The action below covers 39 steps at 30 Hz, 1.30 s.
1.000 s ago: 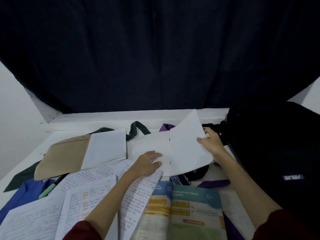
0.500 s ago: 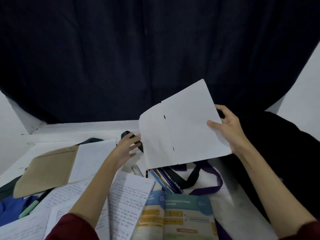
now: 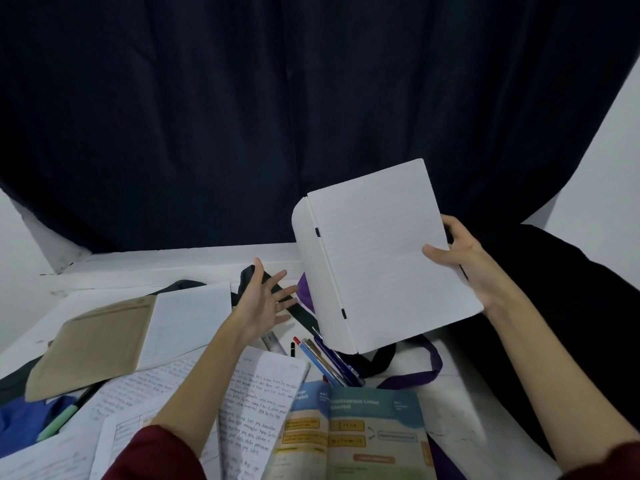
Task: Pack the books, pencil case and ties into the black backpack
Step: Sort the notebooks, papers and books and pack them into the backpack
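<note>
Two hands up: left hand (image 3: 265, 303), right hand (image 3: 465, 261). One lined notebook (image 3: 384, 258) aloft, one brown-covered book (image 3: 104, 341), one open textbook (image 3: 353, 434), one black backpack (image 3: 571, 306).

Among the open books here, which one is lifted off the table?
The blank lined notebook, gripped by the right hand. The colourful textbook and brown-covered notebook lie flat.

Dark navy curtain (image 3: 277, 116), white walls (image 3: 606, 161) either side, white tabletop (image 3: 180, 268)

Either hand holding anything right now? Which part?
The right hand holds the open white lined notebook by its right page edge, thumb on the page. The left hand is open and holds nothing.
</note>
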Available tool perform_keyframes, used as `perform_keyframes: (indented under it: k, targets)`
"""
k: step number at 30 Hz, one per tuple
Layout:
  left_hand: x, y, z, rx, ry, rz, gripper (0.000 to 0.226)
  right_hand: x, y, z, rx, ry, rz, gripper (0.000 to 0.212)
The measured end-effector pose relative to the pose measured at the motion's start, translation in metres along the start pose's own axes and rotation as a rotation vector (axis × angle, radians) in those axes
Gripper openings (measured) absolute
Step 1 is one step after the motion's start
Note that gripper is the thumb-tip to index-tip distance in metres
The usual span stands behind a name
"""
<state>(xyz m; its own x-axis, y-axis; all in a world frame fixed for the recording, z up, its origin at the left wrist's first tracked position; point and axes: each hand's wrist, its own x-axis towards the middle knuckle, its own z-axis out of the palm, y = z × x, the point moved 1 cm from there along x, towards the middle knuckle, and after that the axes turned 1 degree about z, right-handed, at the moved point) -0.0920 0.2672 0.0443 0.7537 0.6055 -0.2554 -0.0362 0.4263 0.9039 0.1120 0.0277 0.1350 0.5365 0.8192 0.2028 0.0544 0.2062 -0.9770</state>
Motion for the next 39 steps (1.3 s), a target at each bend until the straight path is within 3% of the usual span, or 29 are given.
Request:
perform_keyframes:
  k: [5,7,10,13,16,17,20,25,29,31,35,39]
  targets:
    - [-0.013,0.004,0.01,0.058,-0.05,0.124,0.033,0.0,0.003,-0.006,-0.014,0.05,0.025,0.039]
    - [-0.016,0.01,0.009,0.052,-0.012,0.195,0.025,0.001,0.006,-0.008,-0.053,0.125,0.019,0.039]
    - [-0.02,0.022,0.01,0.126,0.032,0.257,0.032,0.003,0.01,-0.002,-0.123,0.232,-0.001,0.038]
    - [-0.03,0.027,0.035,0.234,-0.076,0.249,0.041,0.004,0.018,0.013,-0.141,0.281,0.01,0.038]
    - [-0.036,0.025,0.066,0.316,-0.134,0.202,0.064,0.006,0.025,0.033,-0.057,0.28,0.011,0.036]
    - [-0.035,0.022,0.074,0.373,-0.149,0.213,0.062,0.006,0.025,0.039,-0.019,0.275,0.008,0.036]
    - [-0.031,0.013,0.085,0.472,-0.125,0.264,0.019,0.007,0.024,0.056,0.077,0.224,0.027,0.033]
    - [-0.029,0.013,0.084,0.405,0.053,0.397,0.019,0.007,0.024,0.051,0.225,0.148,0.057,0.012]
    - [-0.035,0.018,0.084,0.608,0.066,0.637,0.024,0.004,0.019,0.039,-0.053,0.126,0.051,0.02]
    - [-0.04,0.019,0.089,0.762,0.028,0.769,0.032,0.0,0.011,0.032,-0.095,0.196,0.014,0.029]
    - [-0.055,0.033,0.114,1.072,-0.073,0.874,0.04,-0.015,-0.02,-0.007,-0.104,0.308,-0.103,0.027]
    - [-0.07,0.05,0.156,1.292,-0.217,0.971,0.042,-0.043,-0.038,-0.042,-0.504,0.09,0.05,0.026]
